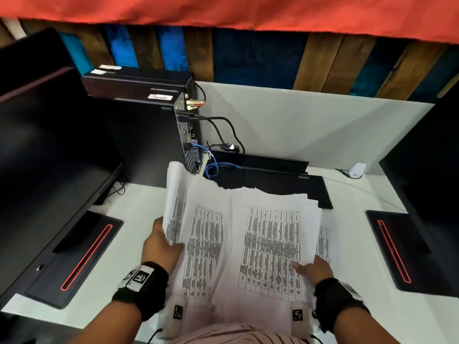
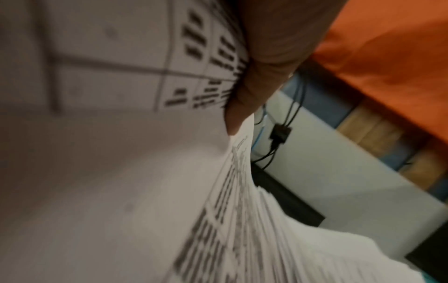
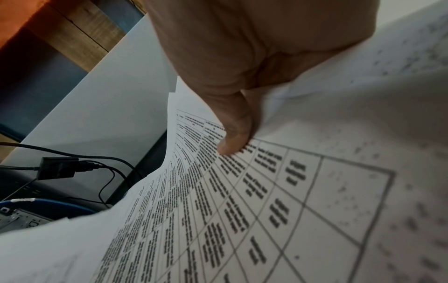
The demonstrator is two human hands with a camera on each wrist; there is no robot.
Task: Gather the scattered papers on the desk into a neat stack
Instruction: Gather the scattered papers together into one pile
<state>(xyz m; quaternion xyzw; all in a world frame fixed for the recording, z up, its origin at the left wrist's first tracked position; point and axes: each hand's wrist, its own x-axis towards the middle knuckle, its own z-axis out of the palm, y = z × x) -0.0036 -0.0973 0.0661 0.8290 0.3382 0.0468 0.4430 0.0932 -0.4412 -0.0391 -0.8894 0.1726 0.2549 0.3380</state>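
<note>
Several white papers (image 1: 248, 232) printed with tables overlap in a loose pile held above the white desk (image 1: 360, 306). My left hand (image 1: 161, 244) grips the pile's left side, where the sheets (image 2: 254, 220) curl upward; its thumb (image 2: 244, 107) lies against the paper. My right hand (image 1: 315, 269) holds the right edge, thumb (image 3: 235, 141) pressed on the top sheet's table (image 3: 266, 201) and fingers hidden beneath. One more printed sheet (image 1: 324, 242) peeks out under the pile's right edge.
A black computer case (image 1: 149, 135) with cables (image 1: 223, 130) stands behind the papers, beside a black keyboard (image 1: 310, 187). Monitor bases with red stripes sit at the left (image 1: 82, 256) and right (image 1: 397, 252). A white partition (image 1: 310, 127) closes the desk's back.
</note>
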